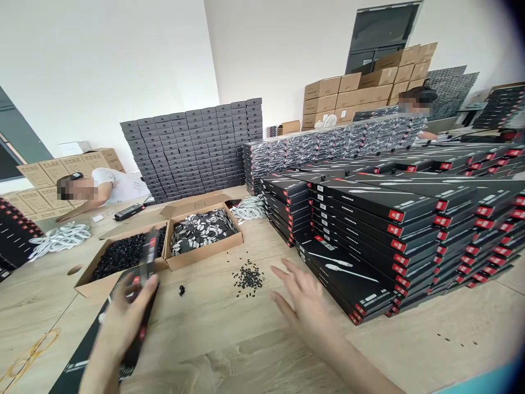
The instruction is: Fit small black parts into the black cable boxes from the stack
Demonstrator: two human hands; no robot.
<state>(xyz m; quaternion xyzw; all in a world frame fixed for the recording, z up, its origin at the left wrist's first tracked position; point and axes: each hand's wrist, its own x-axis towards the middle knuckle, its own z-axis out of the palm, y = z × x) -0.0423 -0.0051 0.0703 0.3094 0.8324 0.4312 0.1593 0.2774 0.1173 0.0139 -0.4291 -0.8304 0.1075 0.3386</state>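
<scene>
My left hand (pixel 125 314), smeared by motion, is wrapped round a slim black cable box (pixel 150 306) with red marks, one end of which sticks up above my fingers. Beneath it, another black box (pixel 77 358) lies flat on the table. My right hand (pixel 301 293) reaches over the wood with fingers spread, holding nothing. Just left of its fingertips lies a scatter of tiny black pieces (pixel 249 276). A small black part (pixel 181 290) sits alone between my hands. Close to my right hand, the lowest boxes of a stack (pixel 340 262) show a white cable picture.
Two cardboard trays stand ahead: one of small black parts (pixel 123 256), one of white and dark pieces (pixel 203 232). White cables (pixel 250 208) lie behind. High box stacks (pixel 361 213) fill the right side. Co-workers sit at the far left (pixel 118 186) and far right (pixel 422 109).
</scene>
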